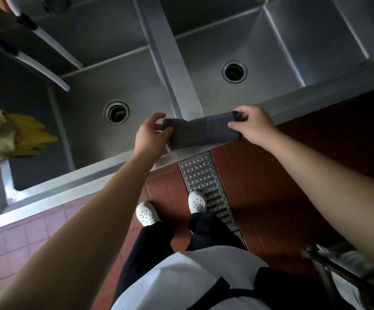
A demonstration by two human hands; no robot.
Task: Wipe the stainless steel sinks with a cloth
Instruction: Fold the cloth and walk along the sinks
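A dark grey folded cloth (204,130) is stretched between both hands above the front rim of the steel sinks, at the divider (177,63) between two basins. My left hand (151,135) grips its left end with curled fingers. My right hand (252,125) pinches its right end between thumb and fingers. The middle basin (87,121) with its round drain (116,112) lies to the left of the cloth. The right basin (277,70) with its drain (234,71) lies beyond the cloth.
Yellow rubber gloves and a crumpled yellowish cloth (9,135) hang over the far-left basin. White-handled tools (45,41) lean at the upper left. A perforated floor drain grate (206,186) runs under my white shoes on red tile. A metal rack (342,269) stands at the lower right.
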